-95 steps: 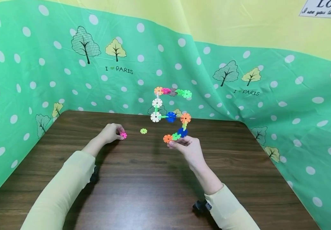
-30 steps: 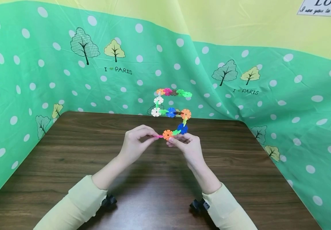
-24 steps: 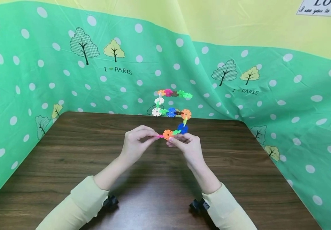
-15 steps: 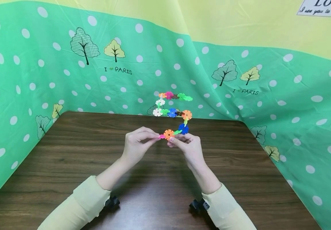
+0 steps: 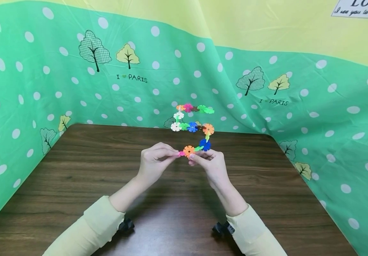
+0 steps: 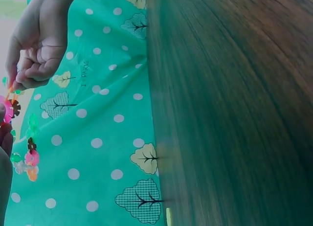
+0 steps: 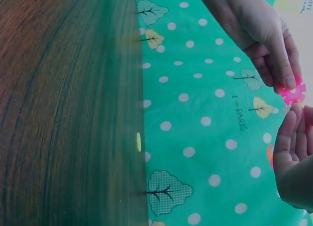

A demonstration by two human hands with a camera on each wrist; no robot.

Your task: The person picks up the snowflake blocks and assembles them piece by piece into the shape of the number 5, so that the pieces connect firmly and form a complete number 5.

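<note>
A chain of snowflake building discs (image 5: 192, 127) stands up in an S-like shape, with orange, white, blue, green, brown and pink pieces. My right hand (image 5: 214, 167) pinches the orange disc (image 5: 188, 151) at the chain's lower end, above the table. From the left, my left hand (image 5: 155, 161) pinches a pink disc (image 5: 181, 153) against that orange disc's edge; I cannot tell how deep the slots sit. In the right wrist view, the pink disc (image 7: 293, 93) shows flat between the left thumb and fingers. The left wrist view shows the right hand (image 6: 44, 45) from the side.
A yellow-green disc (image 7: 138, 142) lies on the dark wooden table (image 5: 158, 220), behind my left hand in the head view. A green dotted cloth (image 5: 133, 103) hangs behind and on both sides. Black wrist cameras (image 5: 223, 229) sit under both sleeves.
My left hand brought the pink disc rightward from the tabletop to the orange disc. Over the last second, the pink disc has turned slightly and the upper chain has tipped and sunk a little.
</note>
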